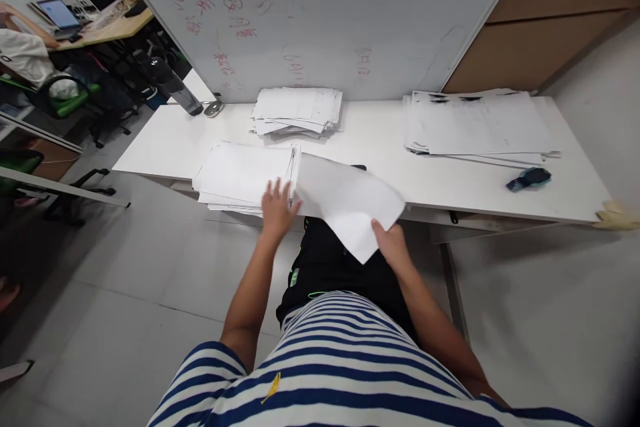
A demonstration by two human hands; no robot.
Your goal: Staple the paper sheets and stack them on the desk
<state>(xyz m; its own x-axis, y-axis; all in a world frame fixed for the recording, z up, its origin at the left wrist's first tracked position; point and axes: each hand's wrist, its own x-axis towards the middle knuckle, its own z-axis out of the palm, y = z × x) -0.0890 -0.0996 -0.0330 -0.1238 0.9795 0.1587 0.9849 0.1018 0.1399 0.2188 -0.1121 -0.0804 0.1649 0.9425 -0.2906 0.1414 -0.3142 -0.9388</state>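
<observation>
A sheet of paper [350,197] slants over the front edge of the white desk, its near corner bent. My right hand [393,243] pinches that sheet near its lower right corner, thumb on top. The sheet's left edge meets a stack of paper [245,170] at the desk's front left, where several page edges stand up. Over the right end of this stack is my left hand [280,210], fingers spread and slightly blurred, gripping nothing. Whether its fingertips touch the pages I cannot tell. A small dark object is mostly hidden behind the sheet.
Another paper stack [297,107] lies at the back of the desk [380,147], below a whiteboard [330,20]. Further right are a wider paper pile [475,123] and a dark blue object [529,179]. A dark bottle [173,83] leans at the left. A person [25,53] sits beyond.
</observation>
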